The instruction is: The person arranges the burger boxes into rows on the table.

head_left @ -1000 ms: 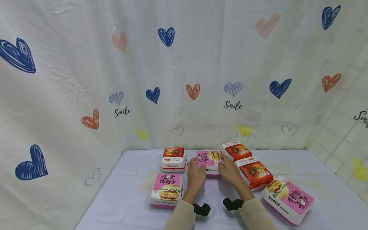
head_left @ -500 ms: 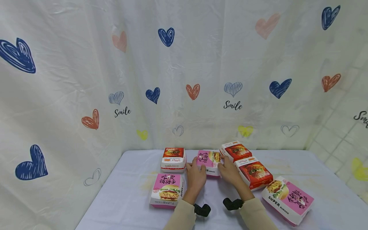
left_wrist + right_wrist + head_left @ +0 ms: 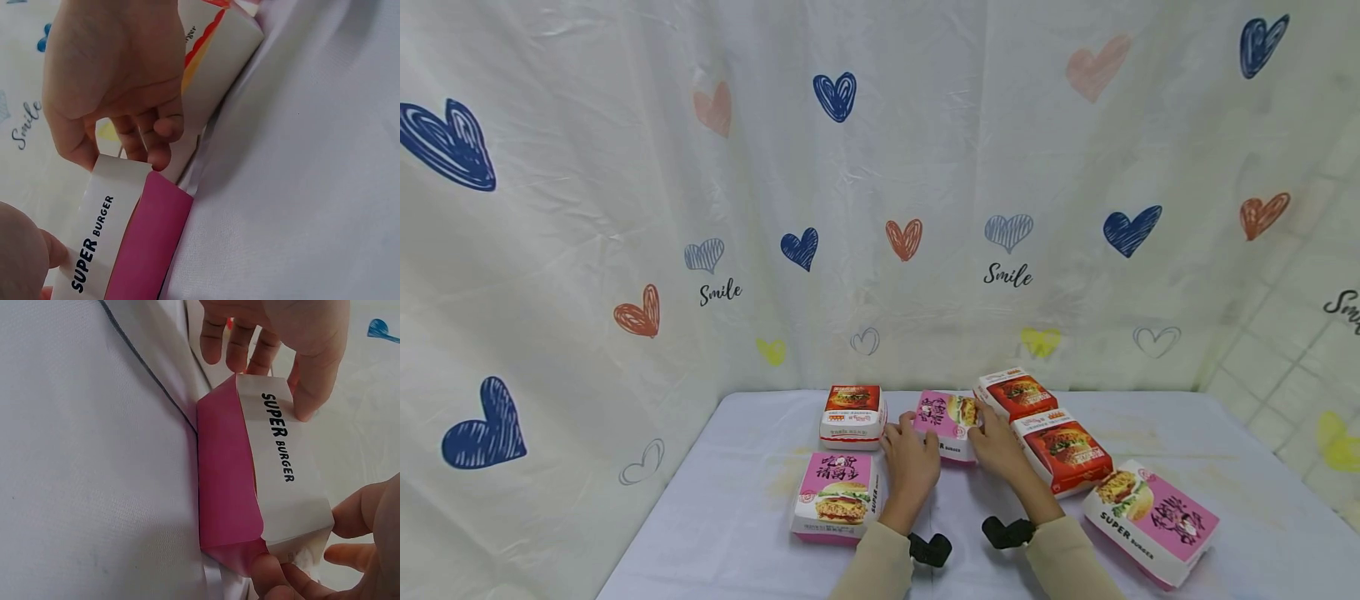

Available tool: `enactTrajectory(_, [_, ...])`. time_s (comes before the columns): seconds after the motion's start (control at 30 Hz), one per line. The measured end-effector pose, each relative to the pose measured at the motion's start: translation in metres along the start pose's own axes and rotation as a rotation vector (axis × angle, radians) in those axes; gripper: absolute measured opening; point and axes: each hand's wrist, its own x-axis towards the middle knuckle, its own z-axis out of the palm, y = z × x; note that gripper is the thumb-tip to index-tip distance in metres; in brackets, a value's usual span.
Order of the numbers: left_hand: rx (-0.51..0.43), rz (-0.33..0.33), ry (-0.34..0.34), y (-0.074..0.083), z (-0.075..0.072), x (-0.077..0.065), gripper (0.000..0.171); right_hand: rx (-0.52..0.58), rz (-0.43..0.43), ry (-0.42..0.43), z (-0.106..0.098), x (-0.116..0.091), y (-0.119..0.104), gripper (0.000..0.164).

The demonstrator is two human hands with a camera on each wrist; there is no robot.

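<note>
From the head camera we see the middle pink box (image 3: 951, 421) near the back of the worktop (image 3: 722, 517), turned slightly askew between the person's left grip (image 3: 912, 467) and right grip (image 3: 1003, 446). Both bare hands are grasping it, one at each end.

On the left, a left red box (image 3: 852, 417) stands just beside the left grip, and a left pink box (image 3: 835, 496) lies in front of it, near the left sleeve (image 3: 874, 560). On the right, a back red box (image 3: 1017, 392) and a front red box (image 3: 1065, 446) form a slanting row close against the right grip; we cannot tell whether it touches them. A right pink box (image 3: 1153, 521) lies just beside the front red box. A white curtain (image 3: 940, 167) printed with hearts hangs behind.

From the left wrist camera we look at the box's white side, lettered SUPER BURGER, above its pink base. The right grip holds the far end, with a red-trimmed white box behind it; the left grip shows only partly.

From the right wrist camera we see the left grip at the upper end and the right grip's fingers at the lower end, on lid and base. We cannot tell whether the base touches the cloth.
</note>
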Motion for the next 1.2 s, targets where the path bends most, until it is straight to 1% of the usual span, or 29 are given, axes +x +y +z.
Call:
enactTrajectory(0.13, [0.018, -0.002, -0.001, -0.0008, 0.0012, 0.0011, 0.044, 0.002, 0.010, -0.021, -0.0005, -0.0008, 0.0008, 0.067])
enactTrajectory(0.27, [0.032, -0.005, -0.011, -0.0011, 0.0026, 0.0018, 0.052, 0.013, 0.011, -0.033, -0.0013, -0.0020, 0.0020, 0.070])
enactTrajectory(0.4, [0.054, 0.013, -0.008, -0.0001, 0.0017, 0.0010, 0.060, 0.009, 0.014, -0.043, -0.0019, -0.0026, 0.0030, 0.072])
enactTrajectory(0.5, [0.064, 0.029, -0.004, 0.0012, 0.0002, -0.0003, 0.065, 0.003, 0.017, -0.044, -0.0018, -0.0026, 0.0033, 0.071])
enactTrajectory(0.6, [0.070, 0.034, -0.008, 0.0017, -0.0002, -0.0010, 0.068, 0.001, 0.000, -0.031, -0.0010, -0.0017, 0.0040, 0.067])
enactTrajectory(0.77, [0.066, 0.020, -0.024, 0.0008, 0.0007, -0.0012, 0.070, -0.007, -0.019, 0.003, 0.0018, -0.0020, 0.0057, 0.059])
enactTrajectory(0.83, [0.062, 0.014, -0.029, 0.0003, 0.0010, -0.0008, 0.071, -0.006, -0.009, 0.009, 0.0026, -0.0033, 0.0053, 0.057])
enactTrajectory(1.03, [0.071, 0.014, -0.011, -0.0002, 0.0023, 0.0006, 0.070, 0.017, 0.000, 0.013, 0.0029, -0.0055, 0.0034, 0.056])
enactTrajectory(1.2, [0.050, 0.011, -0.001, -0.0009, 0.0039, 0.0021, 0.068, 0.042, -0.017, 0.006, 0.0038, -0.0039, 0.0057, 0.057])
